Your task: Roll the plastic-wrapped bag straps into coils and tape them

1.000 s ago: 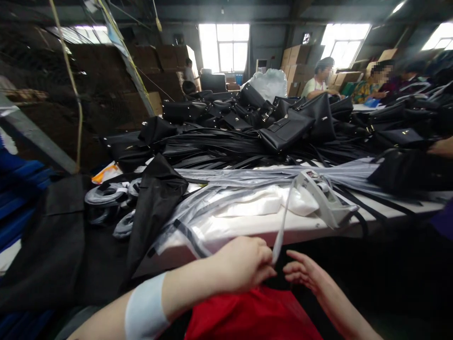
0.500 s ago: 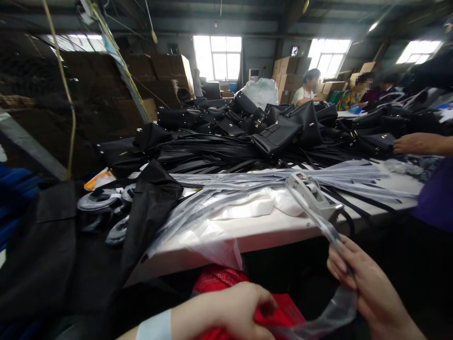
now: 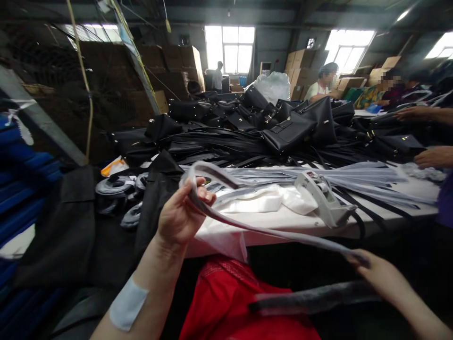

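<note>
A long dark strap [image 3: 262,230] in a clear plastic sleeve stretches between my two hands. My left hand [image 3: 182,212], raised at centre left, grips it near one end, which curls over the fingers toward the table. At the lower right, my right hand [image 3: 375,269] is closed on the strap, and another sleeved length hangs from there back to the left over the red cloth [image 3: 215,302]. Behind the strap, a grey-white tape dispenser [image 3: 322,200] stands at the table's front edge, beside crumpled white wrapping [image 3: 262,200].
Sleeved straps [image 3: 361,177] lie across the white table [image 3: 414,182], with black bags [image 3: 288,132] heaped behind. Coiled straps [image 3: 113,186] and black fabric [image 3: 71,226] are at the left. Another person's hands [image 3: 433,157] reach in from the right; more people sit farther back.
My left hand has risen from the lower middle to the upper left, holding the strap. My right hand has shifted right and slightly down. The strap now spans between them. The view has turned slightly left.
</note>
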### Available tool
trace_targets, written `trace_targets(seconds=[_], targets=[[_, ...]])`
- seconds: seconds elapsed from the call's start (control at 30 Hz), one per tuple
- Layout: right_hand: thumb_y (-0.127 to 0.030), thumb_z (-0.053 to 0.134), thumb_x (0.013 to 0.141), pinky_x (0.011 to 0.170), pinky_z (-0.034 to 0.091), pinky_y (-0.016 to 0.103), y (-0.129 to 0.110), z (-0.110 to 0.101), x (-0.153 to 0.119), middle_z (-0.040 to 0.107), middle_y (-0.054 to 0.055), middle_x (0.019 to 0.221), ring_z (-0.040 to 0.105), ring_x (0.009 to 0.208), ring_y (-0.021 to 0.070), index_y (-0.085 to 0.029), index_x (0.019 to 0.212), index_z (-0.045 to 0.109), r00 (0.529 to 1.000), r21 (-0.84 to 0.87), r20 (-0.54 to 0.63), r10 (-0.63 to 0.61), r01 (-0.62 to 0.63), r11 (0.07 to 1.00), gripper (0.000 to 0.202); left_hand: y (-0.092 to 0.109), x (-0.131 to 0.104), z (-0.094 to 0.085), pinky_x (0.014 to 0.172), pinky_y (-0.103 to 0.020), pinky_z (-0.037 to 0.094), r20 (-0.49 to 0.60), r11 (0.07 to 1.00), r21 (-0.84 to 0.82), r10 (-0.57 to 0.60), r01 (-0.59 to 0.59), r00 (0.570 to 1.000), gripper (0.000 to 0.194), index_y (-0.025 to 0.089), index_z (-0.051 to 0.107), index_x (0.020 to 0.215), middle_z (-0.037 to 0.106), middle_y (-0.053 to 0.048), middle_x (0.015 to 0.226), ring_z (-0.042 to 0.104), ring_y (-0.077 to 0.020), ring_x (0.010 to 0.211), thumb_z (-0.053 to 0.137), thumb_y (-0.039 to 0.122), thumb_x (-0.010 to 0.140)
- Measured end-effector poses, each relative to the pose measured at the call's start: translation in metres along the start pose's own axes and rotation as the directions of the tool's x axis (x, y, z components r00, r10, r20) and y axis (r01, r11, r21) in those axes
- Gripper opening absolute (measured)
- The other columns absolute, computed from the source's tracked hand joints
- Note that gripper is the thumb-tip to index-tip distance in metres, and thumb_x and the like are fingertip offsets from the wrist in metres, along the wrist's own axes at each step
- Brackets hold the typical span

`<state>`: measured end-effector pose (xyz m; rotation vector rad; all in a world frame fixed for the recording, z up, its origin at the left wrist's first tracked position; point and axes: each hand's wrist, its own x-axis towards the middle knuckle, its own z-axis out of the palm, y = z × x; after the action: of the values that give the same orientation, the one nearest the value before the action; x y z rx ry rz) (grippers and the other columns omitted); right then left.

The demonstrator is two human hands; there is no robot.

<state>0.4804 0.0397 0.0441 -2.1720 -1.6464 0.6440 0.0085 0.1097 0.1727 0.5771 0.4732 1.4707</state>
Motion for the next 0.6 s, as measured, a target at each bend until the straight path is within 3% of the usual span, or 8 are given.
trace_targets(seconds=[0.03, 0.1, 0.17, 0.23, 0.33, 0.43, 0.5, 0.6], targets=[[-0.046, 0.058, 0.071, 0.060, 0.051, 0.043, 0.014, -0.009, 0.014, 0.074, 0.017, 0.074, 0.069, 0.065, 0.0344, -0.022, 0.088, 0.073, 0.978, -0.055, -0.106, 0.180, -0.187, 0.981, 0.033, 0.005, 0.000, -0.004, 0.076, -0.025, 0.053, -0.028, 0.999, 0.010, 0.034, -0.033, 0.999, 0.029, 0.010, 0.070, 0.087, 0.060, 0.001, 0.058, 0.060, -0.0093, 0.059, 0.046, 0.022, 0.097], [-0.054, 0.056, 0.075, 0.066, 0.052, 0.046, 0.020, -0.017, 0.029, 0.074, 0.023, 0.088, 0.070, 0.076, 0.0373, -0.023, 0.098, 0.071, 0.962, -0.079, -0.143, 0.233, -0.246, 0.966, 0.042, 0.002, -0.002, -0.011, 0.074, -0.025, 0.053, -0.045, 0.993, 0.085, 0.085, -0.081, 0.995, 0.027, 0.012, 0.069, 0.085, 0.060, 0.001, 0.058, 0.061, -0.0102, 0.060, 0.048, 0.025, 0.096], [-0.054, 0.064, 0.067, 0.090, 0.049, 0.049, -0.005, -0.011, 0.024, 0.069, 0.023, 0.113, 0.065, 0.104, 0.0409, -0.018, 0.109, 0.067, 0.990, -0.050, -0.143, 0.015, -0.022, 0.998, 0.055, -0.017, -0.008, -0.014, 0.071, -0.025, 0.053, 0.007, 0.971, 0.231, 0.062, -0.062, 0.998, 0.025, 0.013, 0.067, 0.085, 0.065, -0.001, 0.061, 0.064, -0.0131, 0.063, 0.055, 0.033, 0.094], [-0.055, 0.067, 0.068, 0.110, 0.036, 0.051, -0.052, 0.008, 0.005, 0.055, 0.018, 0.138, 0.049, 0.129, 0.0385, -0.017, 0.129, 0.057, 0.969, 0.084, -0.048, -0.241, 0.244, 0.966, 0.073, -0.050, -0.019, -0.013, 0.070, -0.028, 0.054, 0.107, 0.917, 0.395, -0.103, 0.053, 0.989, 0.032, 0.014, 0.065, 0.088, 0.070, -0.005, 0.068, 0.067, -0.0164, 0.067, 0.057, 0.044, 0.092], [-0.057, 0.056, 0.083, 0.115, 0.029, 0.049, -0.126, 0.039, -0.028, 0.047, 0.010, 0.148, 0.039, 0.138, 0.0316, -0.026, 0.137, 0.051, 0.902, 0.400, 0.135, -0.410, 0.329, 0.855, 0.062, -0.108, -0.041, -0.011, 0.078, -0.032, 0.055, 0.252, 0.735, 0.636, -0.483, 0.233, 0.838, 0.045, 0.013, 0.065, 0.093, 0.072, -0.009, 0.079, 0.069, -0.0188, 0.076, 0.047, 0.055, 0.093], [-0.059, 0.058, 0.085, 0.104, 0.044, 0.044, -0.174, 0.060, -0.050, 0.061, 0.011, 0.132, 0.056, 0.120, 0.0300, -0.024, 0.133, 0.054, 0.799, 0.682, 0.311, -0.515, 0.189, 0.706, 0.059, -0.159, -0.064, -0.015, 0.086, -0.034, 0.053, 0.369, 0.567, 0.813, -0.675, 0.131, 0.639, 0.047, 0.012, 0.066, 0.090, 0.070, -0.010, 0.080, 0.068, -0.0195, 0.083, 0.036, 0.047, 0.098], [-0.060, 0.058, 0.086, 0.078, 0.055, 0.035, -0.188, 0.070, -0.058, 0.072, 0.008, 0.098, 0.068, 0.086, 0.0225, -0.021, 0.133, 0.053, 0.792, 0.781, 0.400, -0.462, -0.030, 0.624, 0.062, -0.182, -0.075, -0.022, 0.090, -0.034, 0.051, 0.371, 0.485, 0.874, -0.717, 0.040, 0.590, 0.039, 0.013, 0.067, 0.088, 0.070, -0.011, 0.088, 0.067, -0.0204, 0.090, 0.037, 0.037, 0.098], [-0.066, 0.052, 0.087, 0.045, 0.044, 0.021, -0.189, 0.080, -0.061, 0.059, -0.004, 0.054, 0.053, 0.044, 0.0112, -0.017, 0.123, 0.056, 0.841, 0.813, 0.459, -0.288, -0.265, 0.519, 0.062, -0.192, -0.077, -0.034, 0.089, -0.033, 0.051, 0.324, 0.399, 0.917, -0.751, 0.004, 0.575, 0.015, 0.016, 0.067, 0.087, 0.070, -0.007, 0.093, 0.066, -0.0215, 0.092, 0.059, 0.028, 0.086]])
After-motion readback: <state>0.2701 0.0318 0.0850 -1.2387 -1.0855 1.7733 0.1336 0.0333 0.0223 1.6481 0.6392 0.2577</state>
